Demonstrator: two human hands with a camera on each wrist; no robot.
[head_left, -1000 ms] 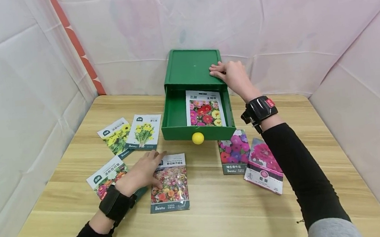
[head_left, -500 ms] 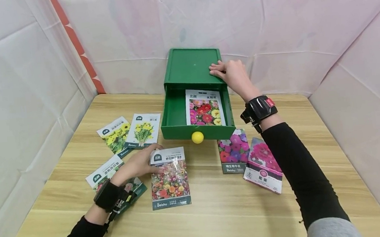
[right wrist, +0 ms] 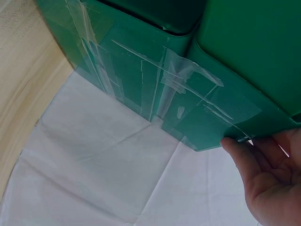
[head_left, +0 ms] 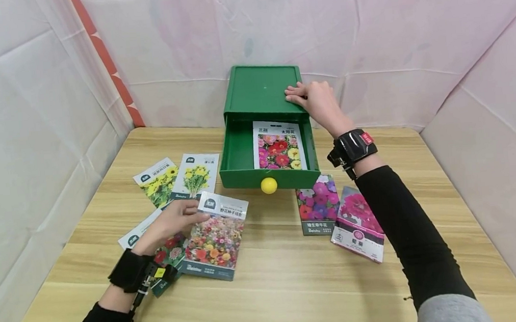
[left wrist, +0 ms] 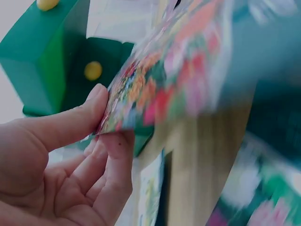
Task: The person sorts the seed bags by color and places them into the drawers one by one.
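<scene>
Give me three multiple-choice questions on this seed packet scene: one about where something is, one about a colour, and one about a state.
1. Where does the right hand rest?
A. On the green box's top front edge
B. On the yellow knob
C. Flat on the table

2. What colour is the drawer knob?
A. Red
B. Yellow
C. White

3. What state is the drawer in?
A. Pushed shut
B. Lifted out onto the table
C. Pulled open with one seed packet inside

Answers:
1 A, its fingers lie on the box top.
2 B, a yellow ball sits on the drawer front.
3 C, the packet in the drawer lies in plain sight, while the left hand pinches the wildflower packet.
</scene>
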